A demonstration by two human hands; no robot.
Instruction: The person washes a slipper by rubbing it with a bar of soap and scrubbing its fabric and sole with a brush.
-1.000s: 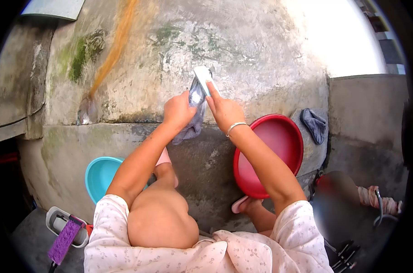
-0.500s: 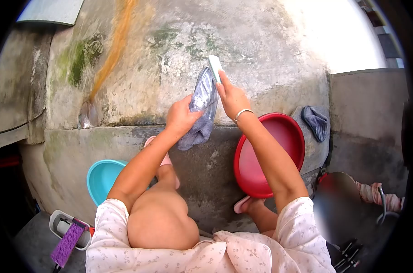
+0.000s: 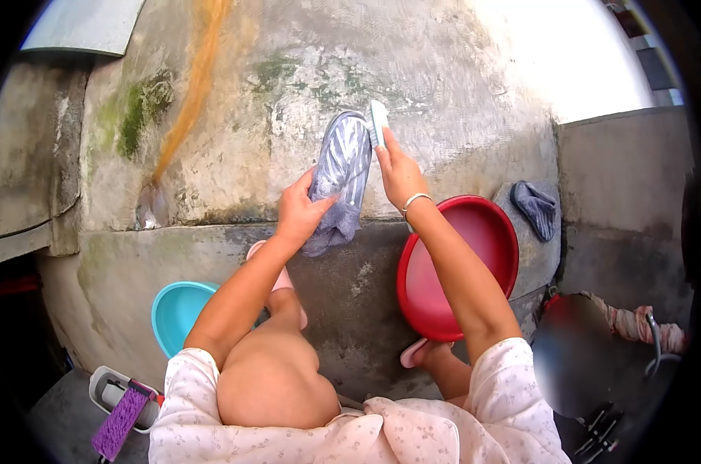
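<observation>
My left hand (image 3: 302,210) is closed around a grey-blue cloth slipper (image 3: 343,166), its shiny pale-streaked sole turned up and its soft fabric end hanging below my thumb. In my right hand (image 3: 403,178) is a pale scrubbing brush (image 3: 378,122), held upright along the slipper's right edge with bristles facing the sole. Whether the bristles touch the edge is hard to make out. A matching grey slipper (image 3: 534,210) lies on the concrete ledge to the right.
A red basin (image 3: 510,255) stands below my right forearm, and a turquoise basin (image 3: 162,319) is by my left forearm. At lower left is a purple mop head (image 3: 120,422) against a grey-white bucket (image 3: 95,387). A stained concrete wall (image 3: 234,124) rises ahead.
The brush has shifted slightly right and down, from over the slipper's top to its right edge. The slipper has turned so more of its sole shows.
</observation>
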